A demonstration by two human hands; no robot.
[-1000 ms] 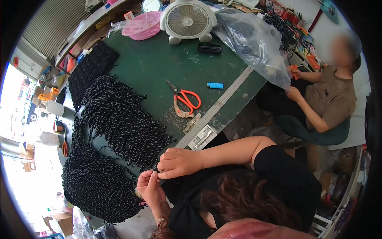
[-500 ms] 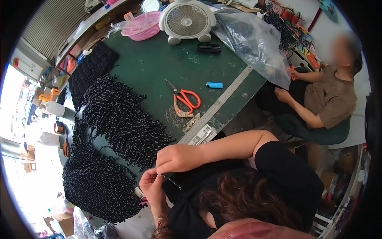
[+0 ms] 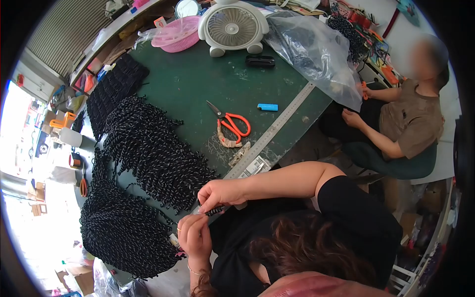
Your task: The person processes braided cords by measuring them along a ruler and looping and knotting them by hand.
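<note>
Close together at the table's near corner, both my hands pinch a short piece of black speckled cord (image 3: 214, 211). My left hand (image 3: 194, 234) is below it, fingers closed. My right hand (image 3: 217, 194) is just above, its thumb and fingers pressed together on the cord. Two large bundles of the same cord, an upper one (image 3: 153, 153) and a lower one (image 3: 123, 232), lie left of my hands. Beyond my right hand are a metal ruler (image 3: 277, 126), a paper label (image 3: 255, 167), orange-handled scissors (image 3: 232, 123) and a blue lighter (image 3: 267, 107).
On the green table (image 3: 198, 84) stand a fan (image 3: 232, 27) and a pink basket (image 3: 180, 37). A black case (image 3: 260, 61) and a clear plastic bag (image 3: 316, 49) lie nearby. A seated co-worker (image 3: 413, 114) at the right holds an orange-handled tool (image 3: 365, 90).
My left hand has moved slightly down and its fingers have curled in. My right hand has turned, its fingertips now pointing down at the cord. The co-worker's near hand has dropped away from the bag.
</note>
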